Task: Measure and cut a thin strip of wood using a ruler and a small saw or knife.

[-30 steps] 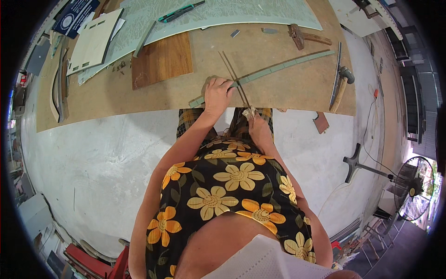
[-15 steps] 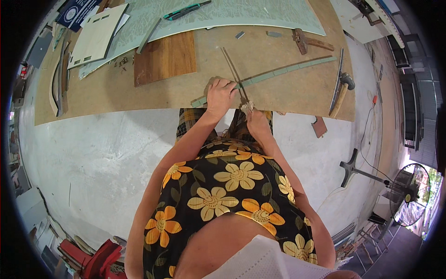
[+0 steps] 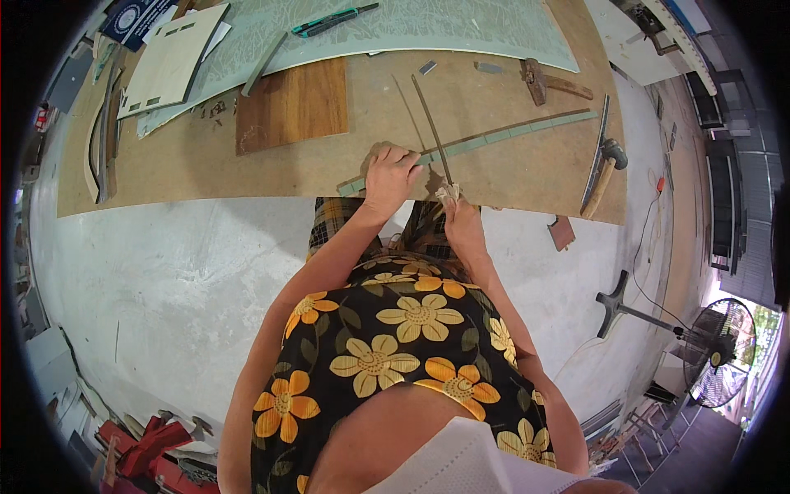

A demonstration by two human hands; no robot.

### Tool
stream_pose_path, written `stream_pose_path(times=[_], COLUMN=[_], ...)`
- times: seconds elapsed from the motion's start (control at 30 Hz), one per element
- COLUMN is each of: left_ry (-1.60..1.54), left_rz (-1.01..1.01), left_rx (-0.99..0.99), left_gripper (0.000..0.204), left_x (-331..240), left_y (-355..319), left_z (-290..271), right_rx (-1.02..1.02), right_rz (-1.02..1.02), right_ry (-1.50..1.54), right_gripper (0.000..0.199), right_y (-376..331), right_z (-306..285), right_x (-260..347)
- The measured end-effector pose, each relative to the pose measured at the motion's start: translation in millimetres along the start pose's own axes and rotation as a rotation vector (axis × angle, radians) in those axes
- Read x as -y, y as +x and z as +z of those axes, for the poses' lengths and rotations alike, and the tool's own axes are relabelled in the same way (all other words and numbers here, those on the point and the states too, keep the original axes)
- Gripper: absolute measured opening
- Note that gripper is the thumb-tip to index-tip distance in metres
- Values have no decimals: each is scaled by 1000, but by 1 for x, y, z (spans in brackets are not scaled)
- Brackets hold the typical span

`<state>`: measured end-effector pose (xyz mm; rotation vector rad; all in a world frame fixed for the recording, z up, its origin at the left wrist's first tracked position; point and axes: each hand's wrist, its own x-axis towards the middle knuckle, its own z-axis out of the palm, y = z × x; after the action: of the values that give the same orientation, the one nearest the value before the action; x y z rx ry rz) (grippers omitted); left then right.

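Note:
A long, narrow strip (image 3: 502, 133) with a pale green face and a brown edge lies slantwise across the table near its front. My left hand (image 3: 390, 179) is closed on the strip's near left part, pressing it against the tabletop. In my right hand (image 3: 463, 224) is the cloth-wrapped end (image 3: 448, 194) of a thin, dark, straight blade (image 3: 430, 115), possibly a hacksaw blade. That blade points away from me and crosses over the strip, just right of my left fingers. Its shadow falls to the left. Whether its edge touches the strip, I cannot tell.
Farther back lie a brown wooden board (image 3: 296, 103), a large green sheet (image 3: 461, 25) and a teal utility knife (image 3: 333, 20). Right of the strip are a hammer (image 3: 539, 82), a mallet (image 3: 609, 160) and a curved dark strip (image 3: 594, 165). A standing fan (image 3: 720, 350) is beyond the table.
The blade's far end has swung to the right, and my right hand has shifted slightly right and nearer me. My left hand stays on the green strip.

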<state>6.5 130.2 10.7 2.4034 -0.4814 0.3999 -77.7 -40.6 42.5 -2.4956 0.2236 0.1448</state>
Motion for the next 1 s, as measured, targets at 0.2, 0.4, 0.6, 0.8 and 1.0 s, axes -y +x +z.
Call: stream_pose_path(times=[0.2,0.4,0.6,0.8,1.0], left_ry=[-7,-7,0,-5,6], left_rz=[14,23,29,27,13], left_rx=[-29,-29,-26,-37,-10], left_gripper=[26,26,26,26,27], left_x=[1,4,3,2,2], left_y=[0,-1,0,0,-1], left_z=[2,5,2,2,2], right_rx=[-29,23,48,73,63], right_rz=[-108,-35,15,3,-17], right_ry=[-90,18,1,39,0], right_gripper=[31,32,36,37,37], right_y=[-15,-17,-16,-15,-13], right_z=[13,10,11,15,16], right_x=[-9,-2,-2,-6,-7])
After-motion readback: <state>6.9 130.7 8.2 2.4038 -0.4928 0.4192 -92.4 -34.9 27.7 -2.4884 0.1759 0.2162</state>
